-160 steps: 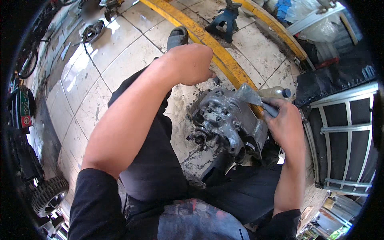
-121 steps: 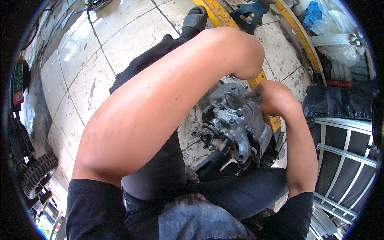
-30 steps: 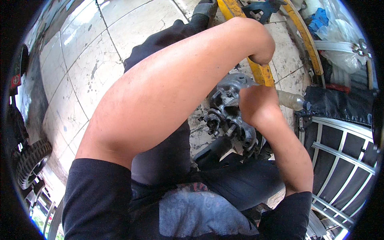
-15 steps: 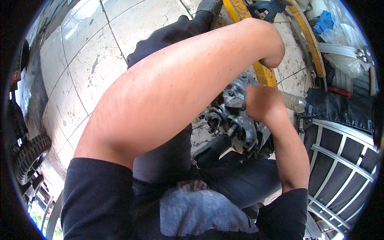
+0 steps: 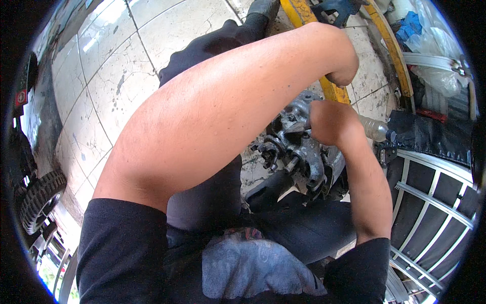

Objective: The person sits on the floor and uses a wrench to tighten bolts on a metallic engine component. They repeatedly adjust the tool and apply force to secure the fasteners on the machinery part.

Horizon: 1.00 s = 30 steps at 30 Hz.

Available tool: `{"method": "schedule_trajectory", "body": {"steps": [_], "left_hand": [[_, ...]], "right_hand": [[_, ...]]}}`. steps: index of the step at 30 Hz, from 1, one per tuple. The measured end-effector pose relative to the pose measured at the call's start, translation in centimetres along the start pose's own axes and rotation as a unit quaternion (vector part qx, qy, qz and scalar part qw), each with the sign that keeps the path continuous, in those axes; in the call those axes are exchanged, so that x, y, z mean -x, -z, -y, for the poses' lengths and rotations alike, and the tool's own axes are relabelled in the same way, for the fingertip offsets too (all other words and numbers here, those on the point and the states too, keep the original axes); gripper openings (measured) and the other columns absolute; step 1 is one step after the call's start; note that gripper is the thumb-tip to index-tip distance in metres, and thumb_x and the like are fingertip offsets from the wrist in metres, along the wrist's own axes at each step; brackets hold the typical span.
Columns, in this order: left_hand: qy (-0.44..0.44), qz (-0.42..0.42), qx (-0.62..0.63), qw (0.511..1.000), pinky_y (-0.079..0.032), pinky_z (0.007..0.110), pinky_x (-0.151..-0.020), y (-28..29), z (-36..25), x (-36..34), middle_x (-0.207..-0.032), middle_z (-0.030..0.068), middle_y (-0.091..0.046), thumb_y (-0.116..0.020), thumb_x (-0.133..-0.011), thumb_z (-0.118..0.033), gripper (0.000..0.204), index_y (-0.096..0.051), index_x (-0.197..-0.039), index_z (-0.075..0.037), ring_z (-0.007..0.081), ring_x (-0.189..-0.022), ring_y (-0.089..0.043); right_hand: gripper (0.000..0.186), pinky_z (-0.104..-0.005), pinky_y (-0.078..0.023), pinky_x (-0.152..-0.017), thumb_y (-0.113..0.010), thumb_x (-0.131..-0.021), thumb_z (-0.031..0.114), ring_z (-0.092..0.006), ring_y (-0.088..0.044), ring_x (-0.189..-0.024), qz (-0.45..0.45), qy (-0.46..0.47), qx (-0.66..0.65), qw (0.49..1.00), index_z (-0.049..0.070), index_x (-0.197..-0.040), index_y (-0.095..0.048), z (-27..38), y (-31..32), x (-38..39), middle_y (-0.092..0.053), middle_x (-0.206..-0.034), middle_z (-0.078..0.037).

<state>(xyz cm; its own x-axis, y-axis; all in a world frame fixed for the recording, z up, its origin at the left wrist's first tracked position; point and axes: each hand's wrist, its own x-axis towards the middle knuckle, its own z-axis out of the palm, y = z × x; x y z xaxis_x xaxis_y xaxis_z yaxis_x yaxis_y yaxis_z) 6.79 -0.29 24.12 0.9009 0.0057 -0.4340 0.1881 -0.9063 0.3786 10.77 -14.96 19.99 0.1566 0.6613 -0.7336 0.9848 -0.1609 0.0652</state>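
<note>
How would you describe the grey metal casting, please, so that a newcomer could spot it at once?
Find the yellow beam that passes behind the left forearm near the top. Follow it down to the right hand; the grey metal casting sits left of and below that hand, partly hidden by the forearm. Unlike the flat beam, it is lumpy, with knobbly projections.

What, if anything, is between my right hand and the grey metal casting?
Only what looks like a grey blade at your right hand's left edge, over the grey metal casting. Nothing else visible; your left forearm hides part of the casting from view.
</note>
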Motion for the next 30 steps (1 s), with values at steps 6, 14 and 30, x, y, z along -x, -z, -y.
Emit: {"method": "schedule_trajectory", "body": {"steps": [6,14,30], "left_hand": [[-0.003,0.021,-0.009,1.0,-0.054,0.047,-0.095,0.4,0.1,-1.0,-0.122,0.0157,-0.074,-0.066,-0.09,-0.024,0.036,-0.078,-0.122,-0.014,0.0322,-0.112,-0.07],[-0.009,0.008,-0.02,1.0,-0.054,0.047,-0.095,0.1,-0.1,-0.4,-0.122,0.0163,-0.074,-0.064,-0.093,-0.025,0.035,-0.077,-0.122,-0.011,0.0332,-0.11,-0.07],[0.032,-0.004,-0.012,0.999,-0.055,0.046,-0.093,0.2,-0.9,0.7,-0.119,0.0135,-0.075,-0.065,-0.097,-0.028,0.033,-0.077,-0.122,-0.01,0.0313,-0.107,-0.072]], "right_hand": [[0.016,-0.0497,-0.06,-0.078,-0.063,-0.079,0.01,-0.0403,-0.075,-0.088,-0.021,0.005,0.015,1.0,-0.001,-0.089,-0.069,0.6,-0.6,0.6,-0.074,-0.092,-0.026],[0.017,-0.0523,-0.059,-0.082,-0.06,-0.081,0.011,-0.0433,-0.073,-0.091,-0.021,-0.015,-0.022,0.999,0.001,-0.09,-0.071,0.9,-1.2,1.9,-0.073,-0.092,-0.026],[0.027,-0.0474,-0.057,-0.089,-0.07,-0.089,0.026,-0.039,-0.072,-0.1,-0.053,-0.092,-0.189,0.976,0.013,-0.111,-0.079,-0.9,-8.3,3.5,-0.075,-0.103,-0.02]]}}
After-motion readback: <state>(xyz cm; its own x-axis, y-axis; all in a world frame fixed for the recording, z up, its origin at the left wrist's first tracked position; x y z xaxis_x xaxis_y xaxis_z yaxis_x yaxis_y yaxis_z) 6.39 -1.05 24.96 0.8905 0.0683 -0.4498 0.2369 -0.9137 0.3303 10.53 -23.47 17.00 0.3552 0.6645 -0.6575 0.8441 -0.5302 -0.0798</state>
